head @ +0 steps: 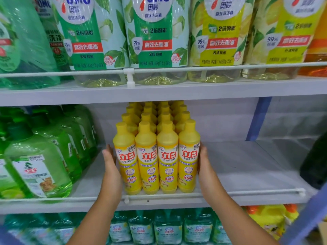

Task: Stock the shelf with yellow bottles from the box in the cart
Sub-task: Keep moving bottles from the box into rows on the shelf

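A block of yellow bottles (pixel 156 156) stood on the middle shelf (pixel 247 167), a flat pale grey board with a thin white rail (pixel 256 192) along its front edge. The bottles were smooth opaque plastic, slim and round-shouldered, with tall cylindrical caps; 4 made the front row and more rows ran back behind them. Each carried a glossy label with red characters.

The left hand (pixel 110 165) lay flat against the outer side of the leftmost front bottle, its fingers (pixel 108 152) straight and released, grasping nothing. The right hand (pixel 205 165) pressed the same way against the rightmost front bottle, fingers extended and unclenched.

To the left on the same shelf stood translucent green pump bottles (pixel 40 165), squat and broad. The shelf above held large clear jugs (pixel 155 41) with green and yellow wrap labels. Below were teal bottles (pixel 168 228).
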`<action>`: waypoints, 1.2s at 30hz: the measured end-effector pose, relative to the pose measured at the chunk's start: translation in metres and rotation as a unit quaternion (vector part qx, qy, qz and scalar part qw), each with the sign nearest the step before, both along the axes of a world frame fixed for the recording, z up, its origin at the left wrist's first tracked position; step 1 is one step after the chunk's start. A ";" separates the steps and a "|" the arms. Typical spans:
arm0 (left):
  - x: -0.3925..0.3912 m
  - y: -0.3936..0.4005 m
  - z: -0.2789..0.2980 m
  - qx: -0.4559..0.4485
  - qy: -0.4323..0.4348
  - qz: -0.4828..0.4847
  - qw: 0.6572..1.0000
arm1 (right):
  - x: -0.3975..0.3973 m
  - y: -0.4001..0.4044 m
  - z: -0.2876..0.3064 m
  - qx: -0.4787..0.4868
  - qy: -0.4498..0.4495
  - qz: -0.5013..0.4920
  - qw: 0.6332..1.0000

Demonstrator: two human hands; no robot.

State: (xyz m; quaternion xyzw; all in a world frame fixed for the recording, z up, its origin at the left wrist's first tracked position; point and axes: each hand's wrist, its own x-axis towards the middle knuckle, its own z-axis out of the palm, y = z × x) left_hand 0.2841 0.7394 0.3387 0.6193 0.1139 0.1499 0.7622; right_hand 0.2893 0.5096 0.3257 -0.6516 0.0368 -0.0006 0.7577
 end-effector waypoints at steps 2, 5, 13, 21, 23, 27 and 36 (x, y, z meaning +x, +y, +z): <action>-0.017 -0.006 -0.010 0.088 -0.027 0.016 0.996 | -0.012 -0.003 -0.016 -0.066 -0.052 -0.002 0.996; -0.033 -0.013 -0.029 0.190 -0.043 0.026 0.981 | -0.019 -0.011 -0.037 -0.132 -0.107 0.002 0.985; -0.033 -0.005 -0.045 0.291 -0.009 0.033 0.956 | -0.023 -0.012 -0.041 -0.218 -0.132 -0.023 0.967; -0.072 0.002 -0.049 0.422 -0.017 -0.080 0.903 | -0.084 -0.001 -0.033 -0.408 -0.134 0.001 0.903; -0.087 0.007 -0.056 0.511 -0.002 -0.094 0.855 | -0.108 -0.001 -0.034 -0.469 -0.113 0.007 0.876; -0.122 -0.002 -0.064 0.654 -0.046 -0.113 0.747 | -0.159 -0.007 -0.038 -0.630 -0.066 -0.005 0.774; -0.195 -0.097 -0.076 0.707 -0.078 -0.208 0.671 | -0.277 -0.088 -0.067 -0.702 0.020 -0.051 0.710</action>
